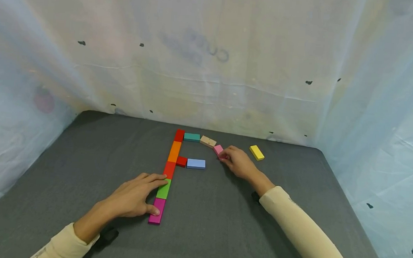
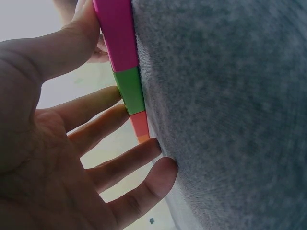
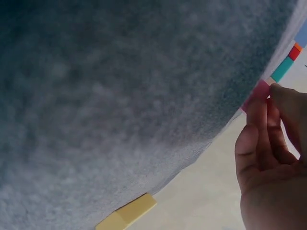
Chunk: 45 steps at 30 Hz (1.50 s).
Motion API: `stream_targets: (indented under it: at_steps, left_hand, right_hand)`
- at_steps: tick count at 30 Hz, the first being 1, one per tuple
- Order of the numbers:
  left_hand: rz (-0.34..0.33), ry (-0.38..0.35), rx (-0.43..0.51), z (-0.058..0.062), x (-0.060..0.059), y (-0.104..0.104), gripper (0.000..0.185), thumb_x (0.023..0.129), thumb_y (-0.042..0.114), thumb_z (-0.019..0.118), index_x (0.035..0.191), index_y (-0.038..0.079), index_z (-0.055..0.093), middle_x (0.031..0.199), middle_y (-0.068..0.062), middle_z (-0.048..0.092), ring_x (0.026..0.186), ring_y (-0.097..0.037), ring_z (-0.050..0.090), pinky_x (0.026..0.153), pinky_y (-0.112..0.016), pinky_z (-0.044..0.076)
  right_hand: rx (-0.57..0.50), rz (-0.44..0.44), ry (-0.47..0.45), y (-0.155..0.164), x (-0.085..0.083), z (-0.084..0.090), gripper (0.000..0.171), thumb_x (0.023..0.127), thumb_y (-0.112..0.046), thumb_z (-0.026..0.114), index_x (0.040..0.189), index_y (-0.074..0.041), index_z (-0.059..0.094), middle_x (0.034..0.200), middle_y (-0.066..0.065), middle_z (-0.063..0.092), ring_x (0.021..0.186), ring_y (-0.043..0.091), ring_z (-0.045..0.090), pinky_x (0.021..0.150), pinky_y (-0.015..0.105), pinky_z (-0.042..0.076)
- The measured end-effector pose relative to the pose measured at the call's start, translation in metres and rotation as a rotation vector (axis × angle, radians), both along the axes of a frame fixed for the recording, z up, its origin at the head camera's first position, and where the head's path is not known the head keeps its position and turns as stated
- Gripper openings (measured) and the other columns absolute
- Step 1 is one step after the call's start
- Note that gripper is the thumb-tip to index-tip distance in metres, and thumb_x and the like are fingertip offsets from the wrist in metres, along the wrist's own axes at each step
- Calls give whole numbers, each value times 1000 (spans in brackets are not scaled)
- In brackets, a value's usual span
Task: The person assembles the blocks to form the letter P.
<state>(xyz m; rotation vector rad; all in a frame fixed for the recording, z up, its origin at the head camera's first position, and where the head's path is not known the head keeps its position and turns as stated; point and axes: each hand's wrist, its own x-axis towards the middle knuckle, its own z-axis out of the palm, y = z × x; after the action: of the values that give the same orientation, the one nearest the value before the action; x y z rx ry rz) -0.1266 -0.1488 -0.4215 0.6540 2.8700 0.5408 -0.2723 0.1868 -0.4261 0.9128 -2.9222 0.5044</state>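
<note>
My right hand [image 1: 239,163] pinches a pink block [image 1: 218,149] between thumb and fingers, its upper end close by a tan wooden block [image 1: 208,141]. Beside that lies a teal block [image 1: 192,137], which meets the red block [image 1: 179,135] atop a straight column. Down the column run an orange block [image 1: 174,151], an orange-red block [image 1: 169,169], a green block [image 1: 164,189] and a magenta block [image 1: 157,215]. My left hand [image 1: 131,195] lies along the column's left side with fingers extended, fingertips at the green block and thumb on the magenta one.
From the column's middle a short red block [image 1: 181,161] and a light blue block [image 1: 196,164] stick out to the right. A yellow block [image 1: 256,152] lies alone beyond my right hand. Grey cloth [image 1: 199,232] covers the table, and pale plastic sheeting [image 1: 211,65] hangs around it.
</note>
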Motion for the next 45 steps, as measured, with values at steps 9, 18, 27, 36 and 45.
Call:
stream_targets:
  at_steps: [9,18,27,36,45]
  left_hand:
    - [-4,15,10,0,2,0,85,66,45,83,140,25,48,147,5,42,130,-23,43,87,-53,48]
    - [-2,24,9,1,4,-1,85,65,45,84,140,26,48,147,5,43,129,-23,44,86,-51,49]
    - [8,8,8,1,5,-1,85,66,45,84,140,26,48,147,6,42,128,-22,44,86,-52,49]
    - [4,2,3,3,5,-1,85,66,45,84,141,25,47,148,5,42,127,-21,44,85,-51,49]
    - [1,9,-6,3,4,-2,85,66,46,83,141,26,48,147,6,42,127,-22,44,85,-51,49]
  right_hand:
    - [25,-2,41,0,-4,-2,29,92,-16,63,120,-14,64,121,7,58,113,22,55,98,43,46]
    - [-6,7,23,-2,-4,0,28,92,-17,63,120,-11,65,118,8,59,111,22,56,97,42,46]
    - [-5,-10,13,-6,-3,0,28,92,-20,64,118,-12,65,117,6,60,107,21,56,94,42,47]
    - [11,-40,-31,-8,-5,1,30,92,-23,64,119,-12,64,118,7,59,108,21,55,97,42,47]
    - [25,-45,-25,-11,-6,1,29,92,-24,64,118,-12,65,116,6,59,106,20,56,95,40,47]
